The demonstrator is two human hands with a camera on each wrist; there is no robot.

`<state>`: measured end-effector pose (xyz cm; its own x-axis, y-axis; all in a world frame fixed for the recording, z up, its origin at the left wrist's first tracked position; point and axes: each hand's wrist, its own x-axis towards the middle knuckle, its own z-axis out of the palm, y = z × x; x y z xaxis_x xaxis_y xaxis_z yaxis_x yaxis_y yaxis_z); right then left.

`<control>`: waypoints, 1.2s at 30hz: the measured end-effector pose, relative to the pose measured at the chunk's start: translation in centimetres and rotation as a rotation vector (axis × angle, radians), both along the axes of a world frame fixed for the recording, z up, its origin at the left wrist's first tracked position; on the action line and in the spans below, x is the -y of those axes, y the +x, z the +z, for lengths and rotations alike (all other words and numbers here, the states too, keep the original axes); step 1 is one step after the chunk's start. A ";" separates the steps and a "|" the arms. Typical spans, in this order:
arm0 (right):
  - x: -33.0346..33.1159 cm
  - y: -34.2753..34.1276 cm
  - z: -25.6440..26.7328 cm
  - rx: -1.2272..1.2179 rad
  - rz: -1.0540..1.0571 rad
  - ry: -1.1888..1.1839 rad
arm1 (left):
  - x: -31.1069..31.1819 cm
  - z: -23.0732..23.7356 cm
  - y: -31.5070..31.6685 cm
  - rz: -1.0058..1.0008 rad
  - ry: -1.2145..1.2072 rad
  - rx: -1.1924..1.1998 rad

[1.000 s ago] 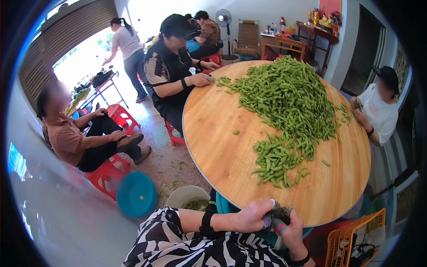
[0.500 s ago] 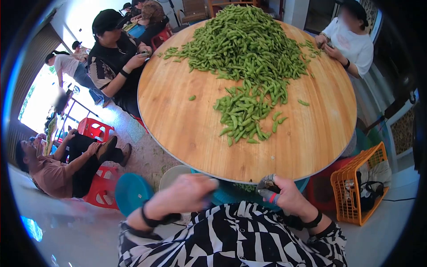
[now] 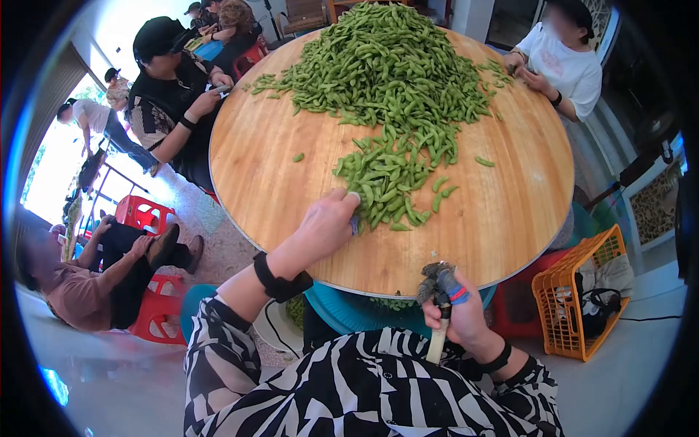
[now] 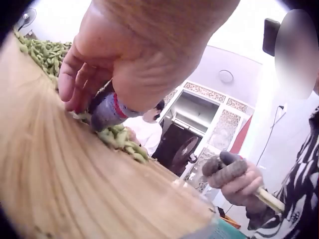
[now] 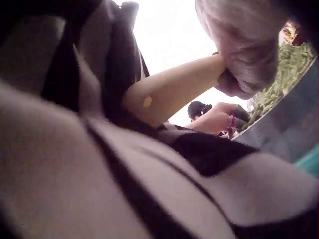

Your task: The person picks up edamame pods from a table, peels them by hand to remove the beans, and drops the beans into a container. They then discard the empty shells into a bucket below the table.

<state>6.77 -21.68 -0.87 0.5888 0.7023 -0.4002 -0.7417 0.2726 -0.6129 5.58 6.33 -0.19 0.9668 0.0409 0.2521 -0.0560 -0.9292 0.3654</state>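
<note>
A big heap of green soybean pods [image 3: 393, 80] lies on the round wooden table [image 3: 277, 218], its near end trailing toward me. At that near end my left hand [image 3: 320, 227] reaches down, fingers bent to the tabletop beside the pods. Its thumb [image 4: 107, 112] wears a grey-blue wrap with a red band; I cannot tell whether a pod is between thumb and fingers. My right hand [image 3: 464, 313], with grey-wrapped fingers, grips a tool with a pale handle [image 3: 437, 344] in front of my patterned shirt. The handle points back toward me; the tool's other end is hidden in the hand.
Teal basins [image 3: 342, 309] stand under the near table edge, with a pale bucket [image 3: 280, 331] at their left. An orange crate [image 3: 575, 295] is at right. People sit at the table's left and right; another sits on a red stool [image 3: 156, 313]. Single pods lie on the wood.
Earlier both hands were together at the near edge. The left hand has parted from the right and moved forward to the pods. The right hand stays near my body with the tool.
</note>
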 end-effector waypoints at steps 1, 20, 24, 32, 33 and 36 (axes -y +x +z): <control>0.0 -0.6 -0.2 -0.003 -0.001 -0.002 | -0.2 -0.3 0.2 0.039 -0.056 -0.038; -2.4 1.1 1.7 0.529 0.119 -0.023 | 7.5 2.2 -2.8 -0.021 -1.498 -0.259; -2.3 1.0 1.5 0.582 0.117 -0.013 | 8.1 1.5 -2.9 -0.008 -1.482 -0.216; -2.0 0.9 0.7 0.567 0.133 -0.015 | 8.6 1.0 -3.6 -0.070 -1.335 -0.160; -2.0 0.9 0.6 0.605 0.117 -0.040 | 8.7 1.0 -3.7 -0.068 -1.322 -0.159; -2.0 0.9 1.1 0.615 0.110 -0.059 | 9.0 0.8 -3.9 -0.044 -1.350 -0.137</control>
